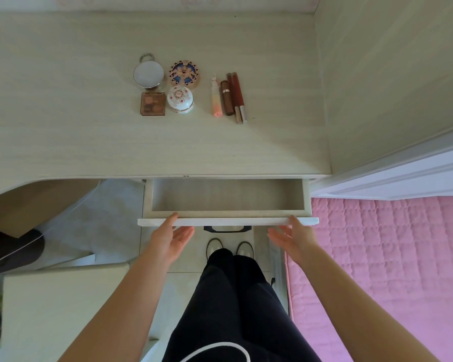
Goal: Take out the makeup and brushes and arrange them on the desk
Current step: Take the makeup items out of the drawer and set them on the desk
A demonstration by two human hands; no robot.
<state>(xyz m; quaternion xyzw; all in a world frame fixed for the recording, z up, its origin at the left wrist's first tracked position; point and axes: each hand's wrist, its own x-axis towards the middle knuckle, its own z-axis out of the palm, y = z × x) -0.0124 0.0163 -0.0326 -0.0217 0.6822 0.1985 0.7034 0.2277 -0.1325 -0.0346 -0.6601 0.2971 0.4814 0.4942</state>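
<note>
With the makeup [188, 87] lying arranged at twelve o'clock on the desk [89, 126], the drawer [228, 202] is showing bare, and the left hand [171, 237] and right hand [293, 237], fingers straight and loosely spread, are touching its front, seemingly finishing.

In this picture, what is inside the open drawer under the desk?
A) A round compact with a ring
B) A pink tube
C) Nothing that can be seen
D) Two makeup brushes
C: the visible part of the open drawer shows only its bare bottom, while the compacts and tubes lie up on the desk; the left hand and right hand are at the drawer's front panel with straight fingers.
</note>
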